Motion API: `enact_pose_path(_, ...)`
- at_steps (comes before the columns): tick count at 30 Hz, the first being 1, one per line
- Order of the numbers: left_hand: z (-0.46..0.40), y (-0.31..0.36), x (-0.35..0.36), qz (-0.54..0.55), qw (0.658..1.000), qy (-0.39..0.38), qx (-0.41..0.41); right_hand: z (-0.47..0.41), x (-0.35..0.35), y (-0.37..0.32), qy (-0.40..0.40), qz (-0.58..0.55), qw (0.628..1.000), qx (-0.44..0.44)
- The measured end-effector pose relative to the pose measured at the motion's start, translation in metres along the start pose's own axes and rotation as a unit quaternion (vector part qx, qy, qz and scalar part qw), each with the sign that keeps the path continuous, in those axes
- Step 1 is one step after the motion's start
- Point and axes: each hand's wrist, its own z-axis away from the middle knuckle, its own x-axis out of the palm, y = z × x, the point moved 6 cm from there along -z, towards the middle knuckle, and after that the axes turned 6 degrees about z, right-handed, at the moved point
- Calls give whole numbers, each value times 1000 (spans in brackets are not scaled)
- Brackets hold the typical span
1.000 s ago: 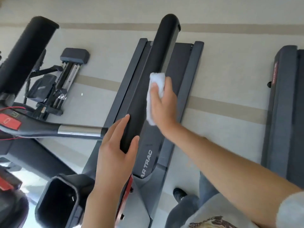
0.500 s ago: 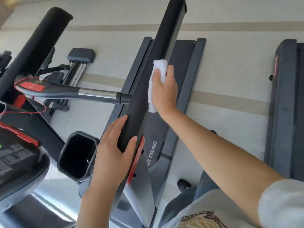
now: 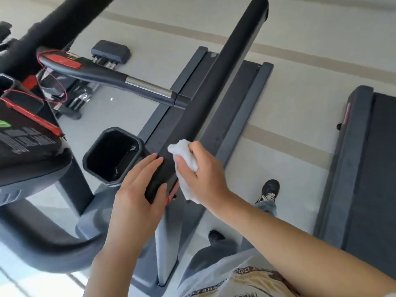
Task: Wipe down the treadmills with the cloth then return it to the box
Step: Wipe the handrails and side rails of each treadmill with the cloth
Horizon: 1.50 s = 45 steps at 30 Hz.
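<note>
Change: the cloth [image 3: 186,166] had travelled down the rail [image 3: 216,91] from its middle stretch to the near end, beside the other hand; the view had also tipped lower, bringing the console [image 3: 25,133] into sight.
Meaning: judged a return stroke on the side rail of one treadmill [image 3: 246,108]; wiping was under way, the box step not yet reached.
Right hand [image 3: 203,174]: fingers curled round the bunched white cloth, pressing it against the rail's right flank.
Left hand [image 3: 137,194]: fingers straight, laid along the rail's left side, thumb across its near end; holding nothing, steadying only.
Cloth: in the right hand, touching the rail just above its near end.
Box: not in view.
Cup holder [image 3: 113,155]: dark, open-topped, just left of the left hand.
Crossbar [image 3: 120,80]: grey with a metal band, meeting the rail higher up; red safety tag and cord at its far end.
Second treadmill [image 3: 368,168]: at right, well apart, seemingly unwiped.
Obstruction: the crossbar joint breaks any stroke along the rail's left side; the left hand covers the near end.
Feet [image 3: 270,189]: dark shoes on the floor between the machines.
</note>
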Motion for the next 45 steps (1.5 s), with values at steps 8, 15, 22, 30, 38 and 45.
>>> enact_pose_path(8, 58, -22, -25, 8, 995, 73, -65, -38, -7, -34, 54, 211, 969, -113)
enact_pose_path(15, 92, -35, -51, -77, 982, 152, -85, 31, 79, -107, -70, 268, 891, -359)
enact_pose_path(22, 118, -52, -56, -62, 980, 153, -110, 27, 72, -105, -83, 286, 846, -443)
enact_pose_path(30, 115, -51, -52, -71, 973, 187, -117, -33, 21, -76, -18, 329, 881, -341)
enact_pose_path(38, 109, -53, -65, -54, 962, 232, -134, 51, 100, -121, -131, 217, 843, -476)
enact_pose_path(45, 87, -50, -50, -74, 959, 223, -158, -1, 53, -97, -120, 240, 808, -524)
